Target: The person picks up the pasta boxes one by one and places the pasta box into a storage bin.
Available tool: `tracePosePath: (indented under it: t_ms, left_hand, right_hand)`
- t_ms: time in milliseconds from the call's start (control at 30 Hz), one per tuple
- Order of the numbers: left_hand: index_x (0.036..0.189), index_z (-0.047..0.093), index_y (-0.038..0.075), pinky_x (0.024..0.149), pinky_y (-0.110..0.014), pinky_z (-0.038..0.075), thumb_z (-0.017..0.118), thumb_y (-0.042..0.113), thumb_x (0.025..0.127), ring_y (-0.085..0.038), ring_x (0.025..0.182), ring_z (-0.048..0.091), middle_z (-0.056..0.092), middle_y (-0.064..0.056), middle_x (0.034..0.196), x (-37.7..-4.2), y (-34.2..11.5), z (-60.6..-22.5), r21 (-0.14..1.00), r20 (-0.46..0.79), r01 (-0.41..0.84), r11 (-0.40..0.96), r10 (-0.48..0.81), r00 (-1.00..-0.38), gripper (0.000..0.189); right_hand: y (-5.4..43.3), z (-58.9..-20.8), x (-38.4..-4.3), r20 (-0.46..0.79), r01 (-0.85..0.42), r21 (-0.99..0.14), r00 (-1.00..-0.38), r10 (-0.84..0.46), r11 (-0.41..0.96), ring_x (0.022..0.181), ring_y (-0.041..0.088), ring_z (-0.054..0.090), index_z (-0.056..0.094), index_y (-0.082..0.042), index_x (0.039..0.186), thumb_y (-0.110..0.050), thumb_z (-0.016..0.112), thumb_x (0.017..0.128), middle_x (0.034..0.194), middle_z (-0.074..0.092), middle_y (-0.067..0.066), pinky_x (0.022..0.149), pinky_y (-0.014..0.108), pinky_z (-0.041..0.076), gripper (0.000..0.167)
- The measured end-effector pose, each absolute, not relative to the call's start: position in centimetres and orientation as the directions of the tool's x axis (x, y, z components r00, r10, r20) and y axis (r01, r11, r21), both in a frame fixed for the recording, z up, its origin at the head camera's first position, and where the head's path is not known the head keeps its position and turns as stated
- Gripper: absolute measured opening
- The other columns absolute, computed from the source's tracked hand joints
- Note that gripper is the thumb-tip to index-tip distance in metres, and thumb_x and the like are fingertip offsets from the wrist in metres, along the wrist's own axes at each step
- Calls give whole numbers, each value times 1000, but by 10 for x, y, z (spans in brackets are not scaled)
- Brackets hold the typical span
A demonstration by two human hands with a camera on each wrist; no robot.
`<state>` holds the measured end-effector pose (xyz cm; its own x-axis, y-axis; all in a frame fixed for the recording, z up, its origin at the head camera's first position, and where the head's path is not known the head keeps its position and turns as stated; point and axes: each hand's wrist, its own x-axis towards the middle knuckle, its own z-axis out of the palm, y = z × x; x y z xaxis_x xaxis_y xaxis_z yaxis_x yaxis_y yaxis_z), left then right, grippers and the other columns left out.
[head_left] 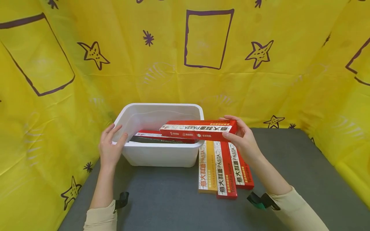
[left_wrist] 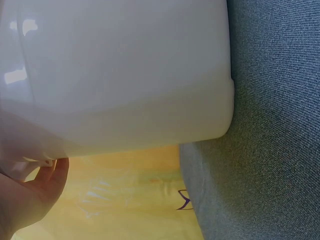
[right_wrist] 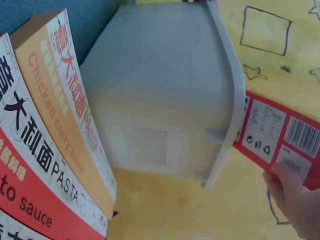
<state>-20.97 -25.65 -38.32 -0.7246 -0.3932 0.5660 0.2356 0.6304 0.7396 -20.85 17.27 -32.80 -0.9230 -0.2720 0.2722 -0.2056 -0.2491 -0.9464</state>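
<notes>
My right hand point(head_left: 244, 141) grips one end of a red pasta box point(head_left: 199, 130), thumb on its near side. The box is held over the right part of a white plastic bin point(head_left: 159, 155), above its rim. At the bin's left front corner, my left hand point(head_left: 111, 149) holds the rim; the left wrist view shows its bent fingers point(left_wrist: 59, 175) against the bin's edge. Inside the bin lie a dark green box point(head_left: 153, 139) and a red one, both partly hidden by the front wall.
Right of the bin, a yellow chicken curry pasta box point(head_left: 212, 179) and two red tomato sauce pasta boxes, one in the middle point(head_left: 228, 179) and one at right point(head_left: 244, 173), lie side by side on the grey tabletop point(head_left: 162, 199). Yellow patterned cloth point(head_left: 162, 83) surrounds the table.
</notes>
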Motion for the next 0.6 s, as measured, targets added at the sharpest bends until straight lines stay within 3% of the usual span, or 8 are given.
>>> tracePosePath:
  t_ms: [300, 600]
  left_hand:
    - [118, 69, 1, 101, -57, 36, 72, 14, 84, -38, 127, 47, 55, -16, 135, -209, -256, -384, 748, 556, 228, 624, -399, -729, 37]
    - [120, 68, 3, 103, -58, 34, 71, 16, 85, -38, 128, 46, 53, -15, 137, -209, -257, -384, 755, 542, 220, 618, -398, -740, 38]
  right_hand:
    - [150, -329, -224, 251, -245, -967, -900, -357, -64, 116, 27, 53, 48, -15, 137, -10, 67, 89, 141, 48, 13, 86, 35, 54, 52]
    - [138, -330, -237, 170, -226, -966, -921, -351, 125, 112, 27, 54, 47, -12, 140, -23, 74, 86, 131, 55, 8, 83, 34, 55, 61]
